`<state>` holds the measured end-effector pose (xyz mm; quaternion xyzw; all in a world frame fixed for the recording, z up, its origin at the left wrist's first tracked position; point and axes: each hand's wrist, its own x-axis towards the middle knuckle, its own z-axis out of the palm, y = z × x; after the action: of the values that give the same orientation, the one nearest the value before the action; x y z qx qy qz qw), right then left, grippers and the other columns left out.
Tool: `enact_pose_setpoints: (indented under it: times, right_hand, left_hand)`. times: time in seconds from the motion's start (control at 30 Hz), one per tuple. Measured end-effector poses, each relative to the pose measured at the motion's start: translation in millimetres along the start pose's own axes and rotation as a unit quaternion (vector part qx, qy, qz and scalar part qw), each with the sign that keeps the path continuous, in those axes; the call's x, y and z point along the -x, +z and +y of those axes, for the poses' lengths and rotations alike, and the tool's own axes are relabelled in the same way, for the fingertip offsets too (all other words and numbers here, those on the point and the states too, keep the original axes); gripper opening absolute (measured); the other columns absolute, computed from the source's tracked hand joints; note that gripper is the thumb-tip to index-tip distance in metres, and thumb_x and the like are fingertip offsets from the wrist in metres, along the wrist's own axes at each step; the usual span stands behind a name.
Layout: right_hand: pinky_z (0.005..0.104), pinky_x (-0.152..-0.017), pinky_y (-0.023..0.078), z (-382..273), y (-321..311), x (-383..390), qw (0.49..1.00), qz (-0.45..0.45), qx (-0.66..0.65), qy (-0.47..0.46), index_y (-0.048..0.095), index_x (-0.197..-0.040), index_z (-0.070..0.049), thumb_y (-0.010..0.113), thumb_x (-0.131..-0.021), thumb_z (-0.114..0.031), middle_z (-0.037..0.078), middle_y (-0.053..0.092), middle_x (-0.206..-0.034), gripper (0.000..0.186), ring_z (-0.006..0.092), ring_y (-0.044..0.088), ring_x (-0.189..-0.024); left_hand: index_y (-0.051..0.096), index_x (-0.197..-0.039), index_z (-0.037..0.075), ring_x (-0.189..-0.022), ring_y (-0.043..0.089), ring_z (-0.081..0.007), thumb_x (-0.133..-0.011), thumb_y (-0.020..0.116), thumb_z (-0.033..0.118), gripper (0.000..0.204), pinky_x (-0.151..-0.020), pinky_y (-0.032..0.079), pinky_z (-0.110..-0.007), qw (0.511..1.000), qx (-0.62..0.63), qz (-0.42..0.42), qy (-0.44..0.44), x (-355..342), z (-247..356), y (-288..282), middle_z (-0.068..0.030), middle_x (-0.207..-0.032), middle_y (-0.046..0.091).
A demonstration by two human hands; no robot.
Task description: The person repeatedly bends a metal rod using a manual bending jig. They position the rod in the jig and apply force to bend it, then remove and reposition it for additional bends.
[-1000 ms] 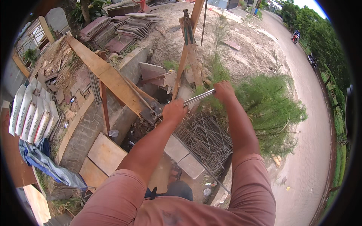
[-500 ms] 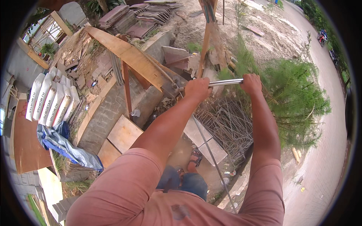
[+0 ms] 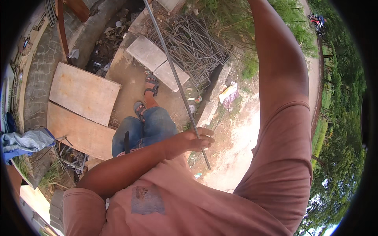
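Observation:
A long thin steel rod [image 3: 175, 72] runs slantwise from the top edge down to the right of my legs. Near its lower end my left hand [image 3: 197, 140] is closed around it, and the tip sticks out below the fingers. My left forearm crosses in front of my body. My right arm stretches up past the top edge, so my right hand and whatever it may hold are out of sight. Just beyond the rod lies a heap of bent steel stirrups [image 3: 199, 45]. Two pale slabs [image 3: 147, 51] lie beneath the rod, ahead of my feet.
Large flat boards [image 3: 84, 92] lie to my left, by a grey-blue tarp [image 3: 29, 139]. A debris-filled trench [image 3: 106, 47] runs beyond them. Feathery green branches [image 3: 244, 35] hang ahead. Litter [image 3: 229, 94] lies on the right, and a motorbike [image 3: 317, 23] stands farther off.
My left hand has left the shiny metal bar handle and come down to the rod's lower end. My right hand has gone out of view at the top. The view has tilted down and right.

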<state>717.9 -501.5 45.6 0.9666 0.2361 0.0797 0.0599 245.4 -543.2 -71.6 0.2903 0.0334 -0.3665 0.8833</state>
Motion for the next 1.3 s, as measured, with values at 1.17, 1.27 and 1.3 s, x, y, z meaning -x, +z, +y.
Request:
enact_pose_setpoints:
  times: [1.17,1.27,1.3]
  right_hand:
    - [0.0524,-0.081,0.047,-70,-38,255,0.972,-0.076,-0.220,0.032,0.057,-0.091,0.000,0.050,-0.094,-0.046,0.025,0.066,-0.091,0.046,0.0436,0.063,-0.091]
    - [0.0527,-0.085,0.046,-59,-34,245,0.964,-0.139,-0.225,0.010,0.058,-0.098,0.001,0.051,-0.094,-0.043,0.027,0.066,-0.096,0.045,0.0428,0.062,-0.096]
    - [0.0528,-0.087,0.046,-55,-35,239,0.959,-0.165,-0.231,-0.001,0.059,-0.101,0.002,0.051,-0.094,-0.042,0.028,0.065,-0.099,0.045,0.0424,0.062,-0.098]
  left_hand:
    - [0.058,-0.070,0.000,-0.064,0.060,-0.0397,-0.090,0.059,0.041,0.046,-0.060,0.045,-0.048,0.466,-0.520,0.715,0.024,363,16,-97,-0.0216,-0.066,0.060]
    - [0.058,-0.068,0.001,-0.062,0.058,-0.0408,-0.090,0.058,0.043,0.048,-0.059,0.044,-0.049,0.445,-0.513,0.734,-0.002,366,24,-91,-0.0220,-0.062,0.057]
    - [0.058,-0.068,0.000,-0.061,0.058,-0.0410,-0.090,0.058,0.043,0.049,-0.058,0.043,-0.049,0.441,-0.516,0.734,-0.007,370,26,-90,-0.0222,-0.061,0.056]
